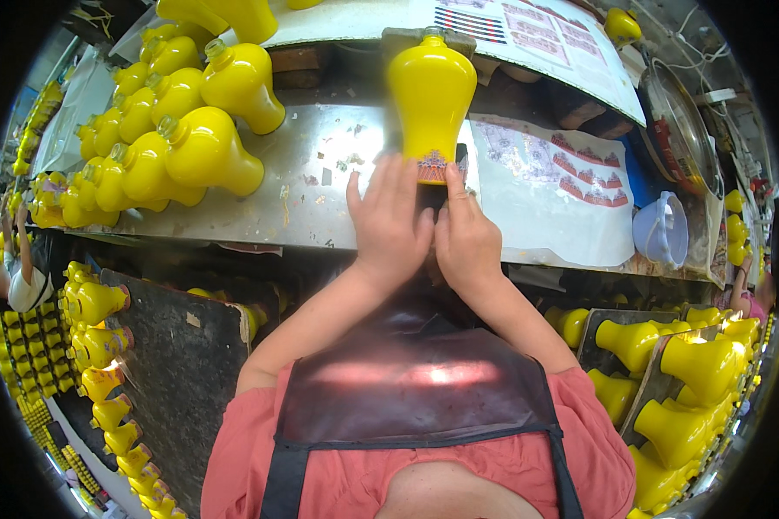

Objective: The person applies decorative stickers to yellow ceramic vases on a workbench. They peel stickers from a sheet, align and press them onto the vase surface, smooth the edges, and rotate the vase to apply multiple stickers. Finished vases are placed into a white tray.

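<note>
Straight ahead, I see the yellow vase point(433, 95) just beyond the left hand point(389, 229) and right hand point(472, 242), its long axis running away from them, neck farthest. Both are about equally near, unclenched, straight fingers seemingly against its patterned band point(432, 164), where I can read no writing or brand.

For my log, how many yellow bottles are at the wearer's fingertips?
1: a yellow bottle, neck pointing away, its base by the left hand and right hand. Other bottles crowd both sides, some partly hidden.
</note>
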Motion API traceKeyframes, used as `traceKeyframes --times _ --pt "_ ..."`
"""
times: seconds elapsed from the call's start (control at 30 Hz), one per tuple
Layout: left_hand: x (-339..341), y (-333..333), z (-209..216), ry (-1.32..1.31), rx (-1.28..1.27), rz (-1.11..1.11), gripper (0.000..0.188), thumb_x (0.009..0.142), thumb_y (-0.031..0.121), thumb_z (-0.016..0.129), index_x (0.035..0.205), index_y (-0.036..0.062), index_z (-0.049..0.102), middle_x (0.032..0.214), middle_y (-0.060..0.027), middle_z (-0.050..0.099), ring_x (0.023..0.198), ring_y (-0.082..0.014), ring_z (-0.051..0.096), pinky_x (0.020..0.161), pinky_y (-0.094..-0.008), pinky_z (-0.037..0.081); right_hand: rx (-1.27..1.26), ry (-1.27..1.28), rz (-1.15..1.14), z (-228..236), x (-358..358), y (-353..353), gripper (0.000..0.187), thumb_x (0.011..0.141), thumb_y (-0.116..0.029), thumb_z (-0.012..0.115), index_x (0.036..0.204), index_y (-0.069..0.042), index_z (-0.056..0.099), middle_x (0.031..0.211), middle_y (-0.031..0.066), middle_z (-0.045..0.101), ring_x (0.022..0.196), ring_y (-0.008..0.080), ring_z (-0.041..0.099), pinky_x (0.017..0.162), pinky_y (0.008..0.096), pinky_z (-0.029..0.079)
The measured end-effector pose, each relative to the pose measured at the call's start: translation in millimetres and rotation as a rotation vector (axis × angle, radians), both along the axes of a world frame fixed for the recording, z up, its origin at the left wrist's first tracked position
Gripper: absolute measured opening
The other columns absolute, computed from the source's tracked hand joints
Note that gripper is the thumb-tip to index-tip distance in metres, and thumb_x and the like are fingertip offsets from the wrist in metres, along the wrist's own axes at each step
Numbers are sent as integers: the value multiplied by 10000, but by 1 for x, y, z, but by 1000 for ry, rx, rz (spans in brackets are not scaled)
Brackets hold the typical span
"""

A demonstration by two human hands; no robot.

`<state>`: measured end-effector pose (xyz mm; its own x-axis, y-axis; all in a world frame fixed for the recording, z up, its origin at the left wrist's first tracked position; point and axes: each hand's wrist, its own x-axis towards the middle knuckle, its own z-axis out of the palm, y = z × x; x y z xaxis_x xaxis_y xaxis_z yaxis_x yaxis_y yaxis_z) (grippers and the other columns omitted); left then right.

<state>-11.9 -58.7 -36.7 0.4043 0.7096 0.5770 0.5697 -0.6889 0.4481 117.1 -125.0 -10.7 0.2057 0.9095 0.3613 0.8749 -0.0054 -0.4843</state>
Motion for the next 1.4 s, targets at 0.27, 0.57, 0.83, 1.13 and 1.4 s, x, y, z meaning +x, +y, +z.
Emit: traceKeyframes --times 0.27,0.57,0.83,1.13,1.4 --pt "0 -3 0 -24 -49 -9 737 853 155 692 1526 -32 454 1503 -238 540 1467 -397 445 1244 -574 148 -74 193 3 15 7 4 623 972 -65 569 1575 -18 417 1161 258 690 938 436 700 819 477 567" --pt "2 -3 1 47 -99 12 783 835 160 708 1553 28 426 1532 -223 480 1468 -392 412 1219 -603 168 -187 69 -7 32 -8 3 668 957 -66 575 1590 4 372 1127 262 684 886 456 698 758 495 572" --pt "2 -1 -5 -3 -90 -10 826 813 178 738 1553 29 404 1534 -248 460 1459 -406 412 1196 -628 193 -228 134 -16 33 -7 2 698 953 -129 601 1589 16 352 1184 288 675 915 462 699 791 511 572" --pt "0 -2 -2 -20 -105 -22 807 798 151 748 1524 -4 433 1514 -267 479 1442 -434 431 1189 -643 203 -44 -151 -85 45 6 25 916 838 -243 826 1608 -55 365 983 220 606 759 386 692 633 442 564" --pt "0 -2 2 -24 -130 -38 794 805 130 722 1514 -53 418 1514 -289 478 1439 -445 443 1190 -657 195 -248 -224 -118 44 2 49 984 858 -275 815 1624 29 275 1003 235 681 775 379 719 650 434 577"
